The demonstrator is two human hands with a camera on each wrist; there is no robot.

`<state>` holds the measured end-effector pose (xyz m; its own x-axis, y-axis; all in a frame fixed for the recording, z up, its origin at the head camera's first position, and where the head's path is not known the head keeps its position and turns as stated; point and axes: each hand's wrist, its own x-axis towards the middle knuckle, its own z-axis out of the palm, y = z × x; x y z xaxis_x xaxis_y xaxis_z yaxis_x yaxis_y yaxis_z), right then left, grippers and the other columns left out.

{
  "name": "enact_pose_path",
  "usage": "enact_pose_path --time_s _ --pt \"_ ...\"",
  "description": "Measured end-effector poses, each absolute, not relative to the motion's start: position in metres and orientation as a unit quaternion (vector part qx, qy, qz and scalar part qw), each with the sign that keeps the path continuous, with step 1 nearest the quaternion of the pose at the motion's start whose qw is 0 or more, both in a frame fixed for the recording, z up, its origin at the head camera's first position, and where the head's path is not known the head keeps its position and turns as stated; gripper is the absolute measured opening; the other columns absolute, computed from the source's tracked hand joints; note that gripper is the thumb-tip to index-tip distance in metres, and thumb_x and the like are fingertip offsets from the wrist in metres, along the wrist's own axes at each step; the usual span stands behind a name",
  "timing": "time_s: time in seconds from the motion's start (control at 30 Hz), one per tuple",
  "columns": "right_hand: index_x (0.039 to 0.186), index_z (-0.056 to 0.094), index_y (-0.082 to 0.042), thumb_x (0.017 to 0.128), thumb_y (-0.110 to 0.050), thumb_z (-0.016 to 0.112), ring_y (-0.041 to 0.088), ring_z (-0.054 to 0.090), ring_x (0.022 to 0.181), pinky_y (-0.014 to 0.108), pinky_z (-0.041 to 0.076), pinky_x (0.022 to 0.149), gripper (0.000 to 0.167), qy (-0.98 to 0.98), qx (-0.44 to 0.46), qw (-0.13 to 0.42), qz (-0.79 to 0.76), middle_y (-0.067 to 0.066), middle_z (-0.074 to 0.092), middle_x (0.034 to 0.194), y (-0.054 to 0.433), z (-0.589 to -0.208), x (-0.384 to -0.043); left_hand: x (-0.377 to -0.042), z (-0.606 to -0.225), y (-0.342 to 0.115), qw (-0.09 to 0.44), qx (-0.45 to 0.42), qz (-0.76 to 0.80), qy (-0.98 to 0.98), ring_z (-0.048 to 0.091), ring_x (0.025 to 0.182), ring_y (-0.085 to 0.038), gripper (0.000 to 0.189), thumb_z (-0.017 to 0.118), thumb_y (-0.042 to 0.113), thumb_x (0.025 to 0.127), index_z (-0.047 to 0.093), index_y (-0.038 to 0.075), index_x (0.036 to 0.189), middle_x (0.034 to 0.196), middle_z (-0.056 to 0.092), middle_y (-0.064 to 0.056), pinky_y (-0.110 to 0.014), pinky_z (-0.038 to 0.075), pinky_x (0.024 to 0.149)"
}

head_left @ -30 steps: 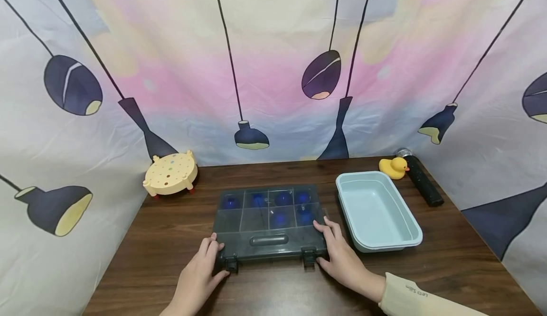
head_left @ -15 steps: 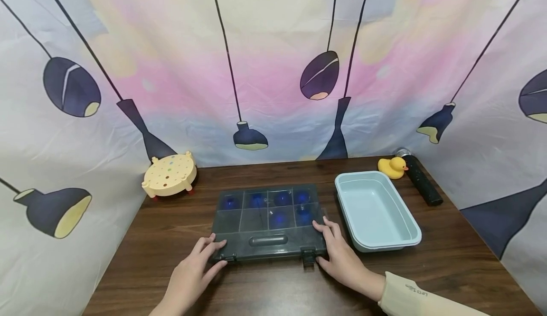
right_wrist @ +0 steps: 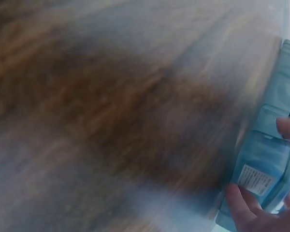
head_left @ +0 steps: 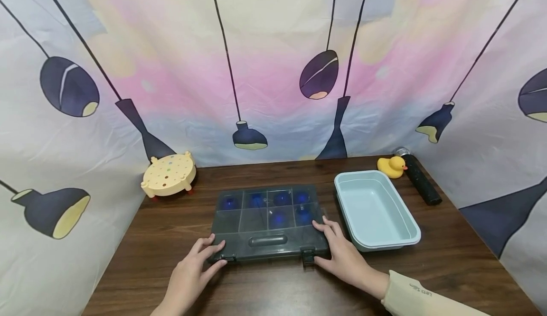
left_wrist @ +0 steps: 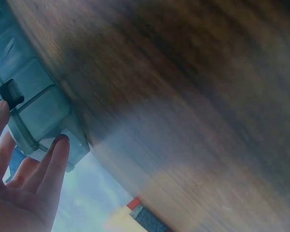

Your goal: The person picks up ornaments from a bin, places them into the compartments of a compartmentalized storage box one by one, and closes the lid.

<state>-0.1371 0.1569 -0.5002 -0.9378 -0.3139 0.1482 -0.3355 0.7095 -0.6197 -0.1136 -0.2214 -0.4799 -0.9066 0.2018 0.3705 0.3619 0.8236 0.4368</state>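
A dark see-through compartment box (head_left: pixel 269 241), its lid down, lies mid-table with several round blue things (head_left: pixel 278 218) in its cells. My left hand (head_left: pixel 190 268) grips its front left corner, fingers along the side and top. The left thumb is on the left latch (left_wrist: pixel 10 94), which lies flat against the front. At the front right corner my right hand (head_left: pixel 344 259) holds the box, fingertips over the lid's edge. The right thumb is beside the right latch (head_left: pixel 308 256), which sticks out. A white label (right_wrist: pixel 256 180) shows on the box's side in the right wrist view.
Close to the right hand stands a pale blue basin (head_left: pixel 380 246). Behind it are a yellow duck (head_left: pixel 391 167) and a black-handled microphone-like thing (head_left: pixel 422 181). A round cream stool-like toy (head_left: pixel 170 173) is at the back left, near the printed cloth (head_left: pixel 282 116).
The left latch has swung up from sticking out to lying flat under my left thumb. My right thumb has shifted slightly toward the right latch. The box stays in place.
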Motion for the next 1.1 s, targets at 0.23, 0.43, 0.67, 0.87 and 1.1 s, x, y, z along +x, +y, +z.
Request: enact_pose_path --time_s 0.23,0.43,0.67,0.87,1.1 --pt "0.144 0.037 -0.015 0.083 -0.025 0.078 0.007 0.062 0.068 0.03 0.052 0.074 0.075 -0.924 0.17 0.032 0.341 0.01 0.024 0.154 0.156 -0.5029 -0.1353 -0.1135 -0.4834 -0.2214 0.16 -0.14 -0.249 -0.945 0.04 0.047 0.003 0.045 0.084 0.029 0.074 0.071 0.022 0.116 0.122 0.057 0.0 -0.021 0.035 0.043" --pt "0.144 0.037 -0.015 0.077 -0.028 0.083 0.009 0.061 0.069 0.027 0.052 0.07 0.083 -0.925 0.174 0.042 0.335 0.01 0.023 0.153 0.1556 -0.5065 -0.1347 -0.1143 -0.4848 -0.2199 0.174 -0.138 -0.249 -0.943 0.038 0.046 0.005 0.042 0.084 0.031 0.073 0.072 0.023 0.113 0.118 0.059 0.001 -0.02 0.033 0.042" --pt "0.141 0.04 -0.014 0.064 -0.047 0.088 0.026 0.059 0.106 0.03 0.052 0.075 0.097 -0.93 0.158 0.063 0.327 0.009 0.03 0.149 0.1526 -0.5079 -0.1352 -0.1171 -0.4834 -0.2188 0.185 -0.144 -0.258 -0.937 0.035 0.046 0.006 0.04 0.085 0.03 0.073 0.074 0.023 0.11 0.115 0.06 0.002 -0.019 0.03 0.04" --pt "0.14 0.041 -0.016 0.074 -0.057 0.076 0.027 0.052 0.118 0.038 0.048 0.087 0.085 -0.931 0.143 0.045 0.332 0.006 0.032 0.146 0.1512 -0.5044 -0.1357 -0.1151 -0.4828 -0.2192 0.178 -0.138 -0.26 -0.939 0.034 0.048 0.005 0.042 0.086 0.029 0.071 0.074 0.021 0.111 0.114 0.06 0.001 -0.019 0.031 0.04" --pt "0.143 0.04 -0.024 0.076 -0.065 0.069 0.025 0.059 0.108 0.04 0.049 0.085 0.083 -0.931 0.132 0.044 0.337 0.001 0.033 0.146 0.1526 -0.5044 -0.137 -0.1157 -0.4823 -0.2173 0.174 -0.128 -0.261 -0.941 0.045 0.052 0.002 0.043 0.086 0.028 0.071 0.074 0.02 0.111 0.115 0.06 0.0 -0.02 0.033 0.042"
